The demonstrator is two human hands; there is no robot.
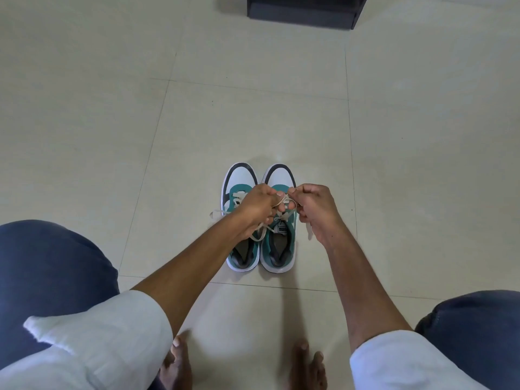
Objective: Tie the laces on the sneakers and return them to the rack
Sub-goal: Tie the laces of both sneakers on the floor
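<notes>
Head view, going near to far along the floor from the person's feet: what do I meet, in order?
Bare feet → heels of the two sneakers → both hands, left hand and right hand, pulling the white laces over the right-side sneaker → sneaker toes → open tiled floor → dark rack at the top edge.

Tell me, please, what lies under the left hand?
The left hand covers the left sneaker's tongue and upper lacing; loose cream laces show beside it. Whether that sneaker is tied there cannot be seen.
</notes>
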